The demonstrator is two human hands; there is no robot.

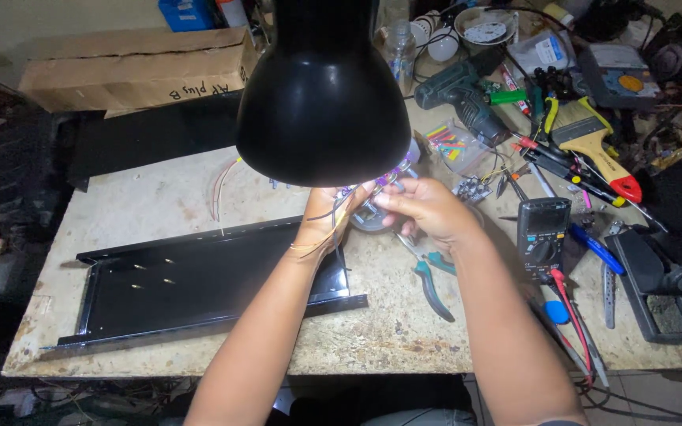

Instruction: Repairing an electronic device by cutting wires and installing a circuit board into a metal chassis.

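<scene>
While a bundle of thin coloured wires (pixel 354 197) sits pinched just under the black lamp shade (pixel 323 95), the left hand (pixel 327 217) grips it from below and the right hand (pixel 424 207) nips its top with closed fingertips. Below lies a black metal tray (pixel 199 288); teal-handled pliers (pixel 433 285) and a multimeter (pixel 543 235) rest to the right on the worn tabletop (pixel 388 331).

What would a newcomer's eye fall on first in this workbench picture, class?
A big black lamp shade hangs top centre, hiding part of the bench. Just below it, the left hand and right hand meet over a bundle of thin coloured wires. A long black metal tray lies to the left, and scattered tools crowd the right, among them a multimeter.
</scene>
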